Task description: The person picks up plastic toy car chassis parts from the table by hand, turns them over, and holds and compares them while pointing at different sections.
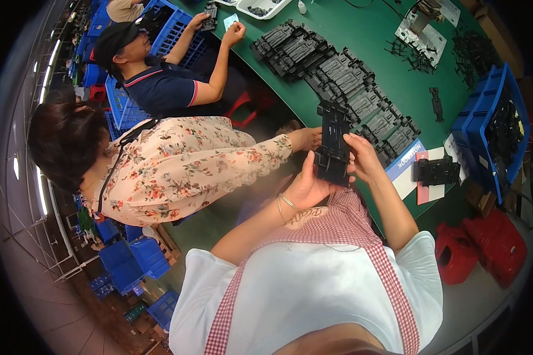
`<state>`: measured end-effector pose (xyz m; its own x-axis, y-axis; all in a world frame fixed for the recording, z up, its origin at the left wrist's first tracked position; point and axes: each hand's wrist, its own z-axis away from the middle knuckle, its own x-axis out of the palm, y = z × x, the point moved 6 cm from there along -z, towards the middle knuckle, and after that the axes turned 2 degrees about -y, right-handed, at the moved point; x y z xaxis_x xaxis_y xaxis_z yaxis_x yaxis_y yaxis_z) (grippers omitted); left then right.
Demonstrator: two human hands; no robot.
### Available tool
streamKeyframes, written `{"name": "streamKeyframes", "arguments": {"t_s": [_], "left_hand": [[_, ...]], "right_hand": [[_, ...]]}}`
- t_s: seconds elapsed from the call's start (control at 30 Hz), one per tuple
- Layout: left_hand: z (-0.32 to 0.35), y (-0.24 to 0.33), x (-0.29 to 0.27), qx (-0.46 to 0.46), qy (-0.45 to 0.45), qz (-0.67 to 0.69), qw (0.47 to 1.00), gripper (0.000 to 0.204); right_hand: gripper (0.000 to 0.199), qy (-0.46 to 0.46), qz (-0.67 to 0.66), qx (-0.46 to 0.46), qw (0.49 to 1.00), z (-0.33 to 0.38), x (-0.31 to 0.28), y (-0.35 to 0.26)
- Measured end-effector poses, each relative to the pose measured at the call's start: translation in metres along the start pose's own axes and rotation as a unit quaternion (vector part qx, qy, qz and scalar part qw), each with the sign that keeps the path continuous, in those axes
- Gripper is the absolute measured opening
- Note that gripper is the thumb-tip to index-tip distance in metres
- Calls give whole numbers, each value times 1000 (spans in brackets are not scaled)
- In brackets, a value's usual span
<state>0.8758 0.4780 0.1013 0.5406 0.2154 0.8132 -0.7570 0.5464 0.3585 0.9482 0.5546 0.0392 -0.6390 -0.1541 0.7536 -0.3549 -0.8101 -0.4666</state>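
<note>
A black plastic chassis-like part point(334, 142) is held upright in front of my apron, at the table's edge. My left hand point(306, 186) grips its lower left side, the thumb along the edge. My right hand point(365, 158) closes on its right side, fingers partly hidden behind it. Just left of the part is the hand point(307, 139) of a person in a floral top; whether it touches the part I cannot tell. Many similar black parts point(343, 80) lie in packed rows on the green table point(397, 89). Another black part point(437, 171) rests on notebooks to the right.
On the right stands a blue crate point(482, 127) filled with black pieces. Red plastic stools point(479, 248) are below it. Loose black pieces point(474, 56) and a metal fixture point(421, 32) occupy the far right. Another person point(166, 83) in a cap sits at the far left.
</note>
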Motion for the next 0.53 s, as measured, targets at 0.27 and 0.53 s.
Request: {"name": "streamKeyframes", "arguments": {"t_s": [0.27,0.53], "left_hand": [[0,0,-1,-1,9,-6,1000,85],[0,0,-1,8,20,-11,1000,86]], "right_hand": [[16,0,-5,2,1000,1,0,1],[16,-10,-1,-1,1000,-1,0,1]]}}
